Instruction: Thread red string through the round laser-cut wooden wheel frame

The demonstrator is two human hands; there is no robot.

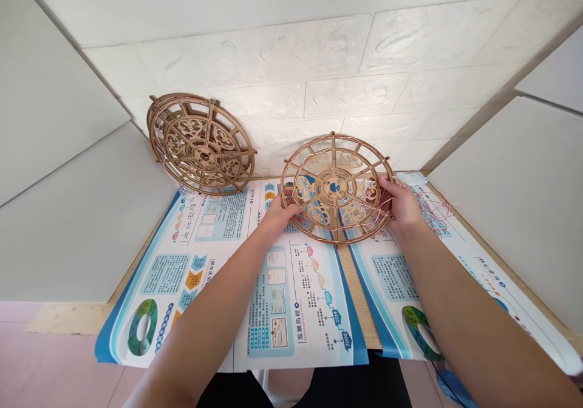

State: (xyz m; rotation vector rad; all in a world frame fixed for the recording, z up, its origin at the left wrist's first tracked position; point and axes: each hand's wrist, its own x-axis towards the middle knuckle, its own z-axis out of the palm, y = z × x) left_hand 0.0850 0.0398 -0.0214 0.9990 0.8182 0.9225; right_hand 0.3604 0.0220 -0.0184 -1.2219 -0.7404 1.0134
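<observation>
A round, gold-brown openwork frame (334, 187) with spokes and scroll ornaments is held up in front of me, tilted, one hand at each side. My left hand (277, 215) grips its left rim, thumb on the near face. On the opposite rim, my right hand (402, 201) is closed, with its fingers partly hidden behind the frame. Thin copper-coloured wires (359, 204) run around the rim and across the lower right of this frame. Several similar round frames (203, 155) lean in a stack against the wall at the left.
Printed blue-and-white poster sheets (314, 311) cover the wooden tabletop (357, 286). Loose thin wires (435, 214) lie in a tangle at the right. A white brick-patterned wall (355, 92) stands behind, with grey-white panels (514, 195) on both sides.
</observation>
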